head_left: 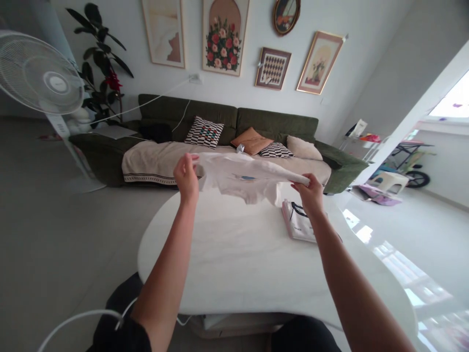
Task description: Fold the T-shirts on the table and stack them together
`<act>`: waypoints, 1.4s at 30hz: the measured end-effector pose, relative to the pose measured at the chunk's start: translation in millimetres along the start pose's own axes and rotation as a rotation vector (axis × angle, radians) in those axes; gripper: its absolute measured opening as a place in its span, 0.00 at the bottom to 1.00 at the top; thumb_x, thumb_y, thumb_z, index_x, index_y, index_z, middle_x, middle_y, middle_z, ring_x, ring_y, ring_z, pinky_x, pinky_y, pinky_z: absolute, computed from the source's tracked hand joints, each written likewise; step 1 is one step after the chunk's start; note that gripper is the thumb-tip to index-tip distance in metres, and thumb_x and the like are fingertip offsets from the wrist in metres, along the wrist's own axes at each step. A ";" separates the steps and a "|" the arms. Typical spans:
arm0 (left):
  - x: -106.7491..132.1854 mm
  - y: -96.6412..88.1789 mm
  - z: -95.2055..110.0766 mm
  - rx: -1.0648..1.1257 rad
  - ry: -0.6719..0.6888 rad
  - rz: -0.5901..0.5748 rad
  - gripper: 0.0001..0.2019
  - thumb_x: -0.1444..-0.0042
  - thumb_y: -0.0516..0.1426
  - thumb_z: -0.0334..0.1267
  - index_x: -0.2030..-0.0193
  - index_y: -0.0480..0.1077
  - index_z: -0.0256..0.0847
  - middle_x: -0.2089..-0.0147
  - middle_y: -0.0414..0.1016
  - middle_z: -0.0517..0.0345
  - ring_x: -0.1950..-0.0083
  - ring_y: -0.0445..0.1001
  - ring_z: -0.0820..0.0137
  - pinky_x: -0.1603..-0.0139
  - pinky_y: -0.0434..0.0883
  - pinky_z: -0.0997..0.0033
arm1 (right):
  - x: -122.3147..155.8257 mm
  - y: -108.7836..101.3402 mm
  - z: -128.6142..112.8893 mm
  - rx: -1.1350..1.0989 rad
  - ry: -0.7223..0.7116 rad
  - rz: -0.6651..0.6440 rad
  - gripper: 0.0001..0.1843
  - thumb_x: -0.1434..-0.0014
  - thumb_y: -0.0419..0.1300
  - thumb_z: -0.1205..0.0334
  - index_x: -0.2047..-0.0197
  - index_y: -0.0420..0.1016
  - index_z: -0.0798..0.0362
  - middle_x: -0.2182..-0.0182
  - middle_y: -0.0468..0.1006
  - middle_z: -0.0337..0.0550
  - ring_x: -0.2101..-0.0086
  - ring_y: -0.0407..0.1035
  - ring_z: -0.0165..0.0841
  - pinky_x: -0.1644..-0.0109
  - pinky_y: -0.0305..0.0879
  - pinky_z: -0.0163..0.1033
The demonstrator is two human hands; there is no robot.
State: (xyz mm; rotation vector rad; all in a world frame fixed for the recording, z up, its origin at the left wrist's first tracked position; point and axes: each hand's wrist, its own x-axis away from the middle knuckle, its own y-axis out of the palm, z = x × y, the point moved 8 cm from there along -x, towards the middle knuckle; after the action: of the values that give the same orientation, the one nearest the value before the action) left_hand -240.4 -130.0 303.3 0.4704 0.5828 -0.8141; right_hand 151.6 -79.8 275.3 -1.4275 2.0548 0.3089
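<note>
A white T-shirt [234,176] with a small blue print is stretched out in the air between my two hands, over the far part of the table. My left hand [186,178] pinches one end of it, fingers closed. At the other end, my right hand [309,195] grips the fabric, also closed. Below and partly behind my right forearm lies a stack of folded clothes [298,222], white on top with dark trim and some pink beneath.
The white oval table [234,274] spreads in front of me. Behind it stands a green sofa [274,120] with a pale throw and several cushions. A standing fan [54,83] is at the left. A white cable [76,318] runs near my left arm.
</note>
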 end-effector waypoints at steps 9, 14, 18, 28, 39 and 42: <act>158.3 -64.5 -108.8 -0.563 -0.295 -0.310 0.12 0.47 0.50 0.40 0.63 0.71 0.37 0.63 0.76 0.51 0.66 0.72 0.69 0.63 0.67 0.73 | 152.3 27.6 124.9 0.209 0.270 -0.313 0.11 0.60 0.58 0.59 0.72 0.62 0.52 0.67 0.72 0.43 0.67 0.65 0.33 0.65 0.62 0.37; 238.0 -100.5 -165.9 -0.927 -0.445 -0.723 0.11 0.48 0.50 0.33 0.63 0.72 0.39 0.62 0.75 0.53 0.62 0.73 0.69 0.60 0.66 0.75 | 211.5 20.3 154.0 0.340 0.255 -0.427 0.07 0.68 0.51 0.71 0.81 0.60 0.51 0.76 0.67 0.38 0.69 0.61 0.33 0.62 0.58 0.39; 234.6 -96.3 -148.4 -1.221 -0.251 -0.788 0.12 0.48 0.52 0.35 0.58 0.72 0.43 0.56 0.70 0.50 0.55 0.69 0.63 0.58 0.66 0.69 | 229.4 13.4 150.7 0.531 0.164 -0.621 0.19 0.67 0.50 0.73 0.68 0.66 0.50 0.70 0.69 0.40 0.62 0.59 0.36 0.58 0.56 0.40; 230.7 21.7 -202.7 -1.130 -0.015 -0.947 0.22 0.42 0.47 0.45 0.41 0.57 0.48 0.36 0.51 0.50 0.36 0.46 0.53 0.43 0.52 0.49 | 263.7 10.9 134.2 0.741 0.106 -0.984 0.15 0.60 0.47 0.77 0.74 0.70 0.51 0.72 0.72 0.40 0.64 0.63 0.31 0.58 0.57 0.34; 234.1 11.8 -219.3 -1.149 0.040 -0.888 0.25 0.43 0.45 0.51 0.38 0.50 0.54 0.34 0.47 0.55 0.35 0.44 0.55 0.41 0.47 0.49 | 98.1 60.6 214.4 0.790 0.309 -0.598 0.14 0.46 0.46 0.63 0.66 0.72 0.55 0.70 0.76 0.46 0.67 0.69 0.33 0.63 0.59 0.34; 233.1 9.6 -224.5 -1.135 0.017 -0.872 0.25 0.43 0.45 0.50 0.39 0.50 0.55 0.34 0.47 0.57 0.35 0.44 0.56 0.40 0.47 0.50 | 67.4 79.7 244.5 0.862 0.343 -0.416 0.17 0.47 0.46 0.61 0.58 0.68 0.60 0.66 0.74 0.53 0.63 0.69 0.38 0.61 0.59 0.37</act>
State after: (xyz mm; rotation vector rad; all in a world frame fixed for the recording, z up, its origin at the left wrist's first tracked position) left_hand -172.2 -115.4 -12.9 -0.8841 1.1721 -1.1266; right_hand 148.7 24.6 30.8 -1.3215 1.7036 -0.9372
